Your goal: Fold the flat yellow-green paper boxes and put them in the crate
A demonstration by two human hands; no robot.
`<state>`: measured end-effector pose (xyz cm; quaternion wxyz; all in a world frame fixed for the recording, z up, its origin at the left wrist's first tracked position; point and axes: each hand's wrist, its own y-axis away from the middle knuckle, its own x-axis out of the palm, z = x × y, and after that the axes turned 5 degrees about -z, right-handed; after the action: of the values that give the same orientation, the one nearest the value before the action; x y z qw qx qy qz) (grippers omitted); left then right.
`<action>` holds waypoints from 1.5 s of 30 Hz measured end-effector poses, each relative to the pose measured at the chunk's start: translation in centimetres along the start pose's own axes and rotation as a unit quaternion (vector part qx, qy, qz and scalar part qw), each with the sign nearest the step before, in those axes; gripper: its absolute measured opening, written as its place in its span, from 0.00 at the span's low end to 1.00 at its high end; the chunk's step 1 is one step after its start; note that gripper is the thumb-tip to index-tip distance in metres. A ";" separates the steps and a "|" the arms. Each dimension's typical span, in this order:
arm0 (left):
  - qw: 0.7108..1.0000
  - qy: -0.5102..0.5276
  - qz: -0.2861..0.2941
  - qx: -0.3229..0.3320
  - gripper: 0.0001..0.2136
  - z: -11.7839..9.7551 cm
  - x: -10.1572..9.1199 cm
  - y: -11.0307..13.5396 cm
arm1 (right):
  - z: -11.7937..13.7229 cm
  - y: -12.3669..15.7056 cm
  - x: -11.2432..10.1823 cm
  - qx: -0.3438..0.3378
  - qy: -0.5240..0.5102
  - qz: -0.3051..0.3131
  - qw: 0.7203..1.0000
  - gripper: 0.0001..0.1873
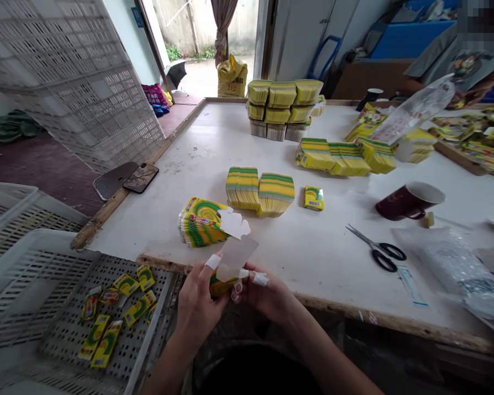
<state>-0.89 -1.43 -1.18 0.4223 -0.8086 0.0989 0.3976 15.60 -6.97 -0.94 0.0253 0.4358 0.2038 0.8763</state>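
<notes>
My left hand (pixel 200 296) grips a small yellow-and-green carton (pixel 221 286) at the table's front edge, its pale grey-white flap sticking up. The fingers of my right hand (pixel 269 296) close on the carton's right side; white tape wraps fingertips on both hands. What lies inside the carton is hidden. Just beyond my hands, a fanned pile of flat printed cartons (pixel 201 224) rests on the table. Behind it stand two bundles of yellow-and-green cards (pixel 242 189), side by side. A single small yellow packet (pixel 313 198) lies to their right.
At lower left, a white plastic crate (pixel 61 241) holds several yellow boxes. Scissors (pixel 376 248), a tipped dark mug (pixel 409 200) and plastic wrap (pixel 448 269) lie right. A phone (pixel 140 178) sits at the left edge. Stacked bundles (pixel 286 104) stand behind; another person (pixel 456 66) is at far right.
</notes>
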 end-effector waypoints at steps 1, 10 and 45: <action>1.000 -0.011 -0.003 0.027 0.30 0.0 0.0 -0.1 | 0.1 0.0 0.0 -0.014 0.019 -0.015 1.000 0.17; 0.981 -0.089 0.008 0.173 0.21 -0.1 -1.6 -1.3 | 0.5 -0.6 0.1 -0.003 0.097 -0.102 0.990 0.06; 0.995 -0.012 0.085 -0.055 0.25 -0.9 -0.3 -0.6 | 0.1 0.1 1.6 -0.176 0.276 -0.095 0.940 0.14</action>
<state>-0.35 -1.80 -0.32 0.3431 -0.8145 0.1396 0.4466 14.73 -6.65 0.32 0.1272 0.1444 0.0854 0.9776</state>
